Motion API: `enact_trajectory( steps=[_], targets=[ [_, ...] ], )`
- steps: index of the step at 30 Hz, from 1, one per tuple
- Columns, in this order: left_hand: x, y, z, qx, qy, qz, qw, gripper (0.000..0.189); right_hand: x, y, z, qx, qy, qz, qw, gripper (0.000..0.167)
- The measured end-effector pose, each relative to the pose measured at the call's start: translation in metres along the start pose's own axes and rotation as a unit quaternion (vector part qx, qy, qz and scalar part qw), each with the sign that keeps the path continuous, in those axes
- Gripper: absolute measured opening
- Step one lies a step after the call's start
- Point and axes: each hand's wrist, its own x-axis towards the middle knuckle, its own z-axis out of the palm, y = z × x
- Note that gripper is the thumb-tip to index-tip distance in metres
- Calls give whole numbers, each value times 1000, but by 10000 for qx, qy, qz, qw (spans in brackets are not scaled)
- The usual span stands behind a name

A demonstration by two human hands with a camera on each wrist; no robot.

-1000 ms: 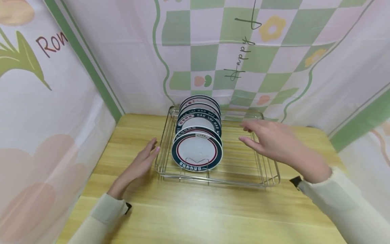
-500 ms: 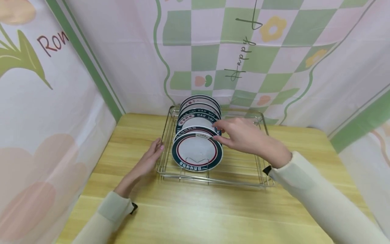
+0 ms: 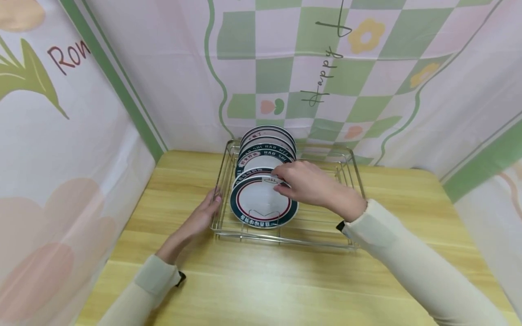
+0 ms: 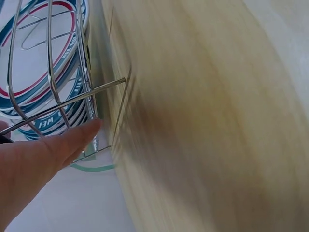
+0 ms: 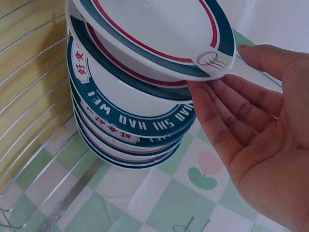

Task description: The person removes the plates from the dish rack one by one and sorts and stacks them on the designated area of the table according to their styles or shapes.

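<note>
Several white plates with dark teal rims stand on edge in a wire dish rack (image 3: 322, 244), one behind another. The front plate (image 3: 261, 203) has a red ring inside its rim. My right hand (image 3: 311, 183) is at its upper right edge, thumb in front and fingers (image 5: 207, 108) behind the rim. In the right wrist view the thumb tip sits just off the edge, apart from the fingertips. My left hand (image 3: 204, 215) touches the rack's left side, a straight finger (image 4: 79, 137) lying along its wires. Its other fingers are mostly hidden.
The rack stands on a light wood table (image 3: 261, 280), near the back wall. A patterned cloth (image 3: 273, 72) with green checks hangs behind it, and more cloth (image 3: 77, 149) covers the left side. The rack's right half shows bare wires.
My right hand has moved left from over the rack's right half to the front plate's rim. The left hand has shifted slightly right, against the rack's side. The plates stand where they were.
</note>
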Motion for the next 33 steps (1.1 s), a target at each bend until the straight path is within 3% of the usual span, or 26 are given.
enact_trajectory(
  steps=[11,22,33],
  targets=[
    [3,-3,4,-797,-79,-107,9967,62,9,-3,11,-59,-197,125,9997,26],
    [1,-4,5,-819,-61,-188,9964,62,10,-7,28,480,-624,-123,9968,9],
    [0,-4,6,-805,-48,-98,9967,64,10,-4,38,888,-634,-333,9935,16]
  ],
)
